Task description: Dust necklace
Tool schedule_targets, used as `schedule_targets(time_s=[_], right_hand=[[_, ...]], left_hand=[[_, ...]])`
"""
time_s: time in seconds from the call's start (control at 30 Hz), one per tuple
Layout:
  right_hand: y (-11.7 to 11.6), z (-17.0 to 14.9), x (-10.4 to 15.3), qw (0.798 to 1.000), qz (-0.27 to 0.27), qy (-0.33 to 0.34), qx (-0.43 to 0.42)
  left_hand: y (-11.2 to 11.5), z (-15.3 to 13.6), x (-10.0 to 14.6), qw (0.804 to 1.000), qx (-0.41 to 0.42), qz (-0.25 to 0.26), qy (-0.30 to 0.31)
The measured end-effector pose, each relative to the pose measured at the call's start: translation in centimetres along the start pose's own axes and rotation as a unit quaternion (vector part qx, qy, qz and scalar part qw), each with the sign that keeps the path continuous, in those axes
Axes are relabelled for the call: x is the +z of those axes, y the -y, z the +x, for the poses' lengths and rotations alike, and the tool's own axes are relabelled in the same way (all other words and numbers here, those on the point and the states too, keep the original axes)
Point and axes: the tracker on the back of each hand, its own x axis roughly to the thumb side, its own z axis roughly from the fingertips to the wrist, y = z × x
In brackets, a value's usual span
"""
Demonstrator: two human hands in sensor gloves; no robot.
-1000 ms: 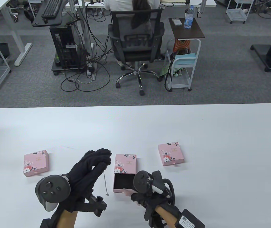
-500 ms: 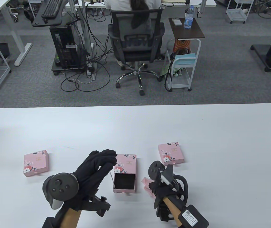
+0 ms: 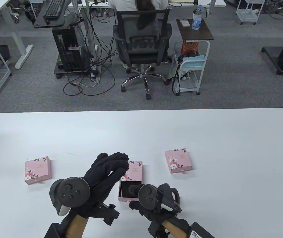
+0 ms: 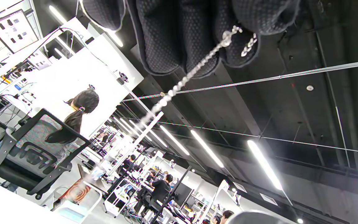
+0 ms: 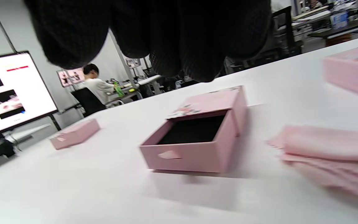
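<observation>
Since 0.5 s ago our right hand (image 3: 153, 200) has come back left from beside the pink cloth (image 5: 331, 155) and now sits at the near-right corner of the open box (image 3: 129, 191); it covers the cloth in the table view. Our left hand (image 3: 106, 173) has shifted a bit right and further from us, fingertips now above the box's floral sleeve.

Left grip: fingers (image 4: 179, 37) bunched together, pinching the necklace (image 4: 194, 71). Left wrist view shows the silver chain caught at the fingertips and running away from them in a straight line. In the table view we can only make out a thin stretch of it at the drawer's left edge; we can't tell if the lower end is inside.

Right grip: can't tell. Right wrist view shows only dark, blurred fingertips at the top edge above the box, with nothing visibly held. In the table view the tracker hides most of the fingers.

Box drawer is pulled out toward us, black lining showing. Cloth lies folded on the worktop (image 3: 230, 148) just right of the box. Two shut pink boxes also on the worktop: one (image 3: 37, 170) well left, one (image 3: 179, 160) to the right, further from us.
</observation>
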Motion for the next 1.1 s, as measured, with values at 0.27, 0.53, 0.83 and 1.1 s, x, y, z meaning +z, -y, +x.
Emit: schedule_targets(time_s=[0.27, 0.53, 0.83, 1.1], right_hand=[[-1.3, 1.2, -0.2, 0.998, -0.052, 0.024, -0.038], [1.7, -2.0, 0.0, 0.99, -0.131, -0.047, -0.035], [9.5, -3.3, 1.1, 0.956, -0.258, -0.072, -0.122], [12.0, -1.1, 3.3, 0.918, -0.365, -0.014, -0.156]], left_hand=[[0.4, 0.0, 0.3, 1.0, 0.018, 0.004, -0.002], [-1.6, -2.7, 1.0, 0.989, -0.058, 0.118, -0.06], [-0.4, -8.2, 0.7, 0.948, -0.2, 0.085, -0.232], [4.6, -9.2, 0.1, 0.931, -0.262, -0.076, -0.243]])
